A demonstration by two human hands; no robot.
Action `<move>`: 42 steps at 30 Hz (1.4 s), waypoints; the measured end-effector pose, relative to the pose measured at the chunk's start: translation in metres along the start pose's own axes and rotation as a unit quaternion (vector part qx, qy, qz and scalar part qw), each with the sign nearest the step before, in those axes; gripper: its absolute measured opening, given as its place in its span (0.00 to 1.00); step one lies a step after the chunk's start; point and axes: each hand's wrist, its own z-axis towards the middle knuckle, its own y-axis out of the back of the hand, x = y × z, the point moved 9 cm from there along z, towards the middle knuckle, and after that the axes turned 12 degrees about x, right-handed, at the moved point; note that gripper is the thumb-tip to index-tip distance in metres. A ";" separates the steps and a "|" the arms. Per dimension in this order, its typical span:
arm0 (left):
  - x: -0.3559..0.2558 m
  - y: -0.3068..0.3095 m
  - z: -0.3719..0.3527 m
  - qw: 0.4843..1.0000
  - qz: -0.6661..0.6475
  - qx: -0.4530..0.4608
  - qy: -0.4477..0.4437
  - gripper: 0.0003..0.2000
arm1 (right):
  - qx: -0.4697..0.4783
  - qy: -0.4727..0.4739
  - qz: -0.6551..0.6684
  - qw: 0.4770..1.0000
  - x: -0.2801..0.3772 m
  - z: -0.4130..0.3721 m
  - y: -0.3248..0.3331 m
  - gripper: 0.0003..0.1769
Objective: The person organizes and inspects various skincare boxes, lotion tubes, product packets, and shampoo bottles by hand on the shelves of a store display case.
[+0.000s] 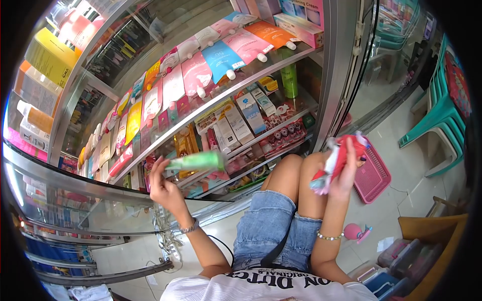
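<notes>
My left hand (167,190) grips a green tube (200,161) by one end, held in front of the glass display case and blurred by motion. My right hand (344,176) is wrapped round a crumpled red, white and teal packet (333,163), raised above my right knee. Behind the green tube, the lower shelf carries several upright boxes, among them a white and blue box (250,113). On the shelf above, pink, orange and blue pouches lie in a row, with a blue pouch (220,59) near the middle.
A pink plastic basket (372,173) sits on the tiled floor beside my right hand. Green stacked chairs (436,118) stand at the right. The case's metal frame (335,65) rises ahead. A pink round object (353,232) lies on the floor near my right elbow.
</notes>
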 end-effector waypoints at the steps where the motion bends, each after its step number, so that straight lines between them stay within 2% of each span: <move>1: -0.009 0.001 0.000 0.998 -0.055 0.036 -0.001 0.13 | 0.054 -0.065 -0.006 0.996 -0.023 -0.001 -0.009 0.15; 2: -0.020 0.007 -0.002 0.998 -0.054 0.036 0.003 0.13 | 0.107 -0.130 -0.012 0.986 -0.044 -0.007 -0.020 0.17; 5: -0.056 0.006 -0.010 0.942 -0.326 0.080 -0.019 0.07 | 0.264 -0.228 -0.035 0.937 -0.085 -0.046 -0.075 0.23; 6: -0.063 0.006 -0.013 0.942 -0.324 0.079 -0.019 0.07 | 0.312 -0.249 -0.039 0.916 -0.102 -0.059 -0.086 0.25; 8: -0.097 -0.006 -0.019 0.901 -0.376 0.174 -0.126 0.07 | 0.354 -0.298 -0.135 0.876 -0.133 -0.088 -0.085 0.28; 9: -0.096 -0.007 -0.018 0.902 -0.375 0.174 -0.125 0.07 | 0.355 -0.357 -0.033 0.864 -0.142 -0.113 -0.101 0.26; 10: -0.106 -0.011 -0.017 0.899 -0.347 0.200 -0.177 0.07 | 0.350 -0.411 0.068 0.839 -0.145 -0.134 -0.117 0.25; 11: -0.116 -0.017 -0.017 0.892 -0.319 0.225 -0.228 0.07 | 0.349 -0.412 0.066 0.839 -0.142 -0.135 -0.117 0.25; 12: -0.124 -0.023 -0.020 0.880 -0.291 0.250 -0.280 0.08 | 0.416 -0.368 0.016 0.831 -0.133 -0.134 -0.125 0.24; 13: -0.123 -0.026 -0.020 0.879 -0.293 0.250 -0.280 0.08 | 0.479 -0.322 -0.035 0.816 -0.126 -0.135 -0.132 0.24; 14: -0.109 -0.026 -0.015 0.902 -0.302 0.213 -0.222 0.05 | 0.538 -0.273 -0.086 0.793 -0.120 -0.138 -0.138 0.24; 16: -0.081 -0.024 -0.010 0.935 -0.314 0.135 -0.099 0.03 | 0.515 -0.257 -0.108 0.811 -0.117 -0.122 -0.127 0.24; 17: -0.084 -0.024 -0.011 0.935 -0.314 0.133 -0.099 0.03 | 0.493 -0.238 -0.130 0.827 -0.115 -0.112 -0.122 0.25; 18: -0.081 -0.035 -0.012 0.886 -0.433 0.161 -0.027 0.06 | 0.494 -0.239 -0.131 0.826 -0.114 -0.110 -0.123 0.25; 20: -0.084 -0.065 -0.024 0.729 -0.643 0.205 0.116 0.15 | 0.394 -0.204 -0.118 0.888 -0.103 -0.091 -0.115 0.22; 21: -0.078 -0.084 -0.043 0.727 -0.629 0.247 0.122 0.19 | 0.341 -0.184 -0.113 0.915 -0.097 -0.084 -0.108 0.20; 22: -0.074 -0.102 -0.067 0.723 -0.614 0.290 0.128 0.24 | 0.341 -0.184 -0.118 0.914 -0.098 -0.084 -0.108 0.20; 24: -0.096 -0.122 -0.104 0.668 -0.579 0.358 0.302 0.24 | 0.269 -0.091 -0.226 0.932 -0.093 -0.079 -0.098 0.18; 25: -0.098 -0.124 -0.107 0.667 -0.579 0.357 0.303 0.24 | 0.230 -0.044 -0.277 0.932 -0.088 -0.077 -0.093 0.17; 28: -0.093 -0.125 -0.116 0.640 -0.599 0.328 0.352 0.23 | 0.183 -0.004 -0.290 0.939 -0.085 -0.073 -0.080 0.19; 30: -0.084 -0.124 -0.113 0.647 -0.595 0.321 0.353 0.24 | 0.164 0.018 -0.300 0.940 -0.073 -0.072 -0.072 0.21; 33: -0.082 -0.124 -0.100 0.662 -0.583 0.313 0.351 0.26 | 0.293 -0.205 -0.415 0.837 -0.086 -0.093 -0.080 0.32; 34: -0.088 -0.120 -0.089 0.668 -0.616 0.281 0.310 0.27 | 0.293 -0.203 -0.416 0.837 -0.093 -0.095 -0.081 0.32; 35: -0.096 -0.115 -0.078 0.671 -0.646 0.249 0.267 0.27 | 0.376 -0.059 -0.405 0.831 -0.091 -0.100 -0.108 0.35; 36: -0.101 -0.108 -0.069 0.671 -0.672 0.217 0.224 0.28 | 0.448 0.086 -0.383 0.803 -0.081 -0.115 -0.133 0.39; 37: -0.099 -0.107 -0.071 0.672 -0.671 0.218 0.225 0.28 | 0.446 0.086 -0.382 0.805 -0.081 -0.117 -0.138 0.39; 39: -0.102 -0.108 -0.082 0.685 -0.637 0.307 0.177 0.28 | 0.457 0.126 -0.481 0.737 -0.077 -0.122 -0.160 0.44; 40: -0.103 -0.110 -0.089 0.689 -0.617 0.349 0.152 0.28 | 0.457 0.127 -0.480 0.737 -0.076 -0.118 -0.161 0.44; 42: -0.094 -0.113 -0.108 0.690 -0.597 0.382 0.149 0.27 | 0.410 0.168 -0.555 0.705 -0.065 -0.108 -0.155 0.43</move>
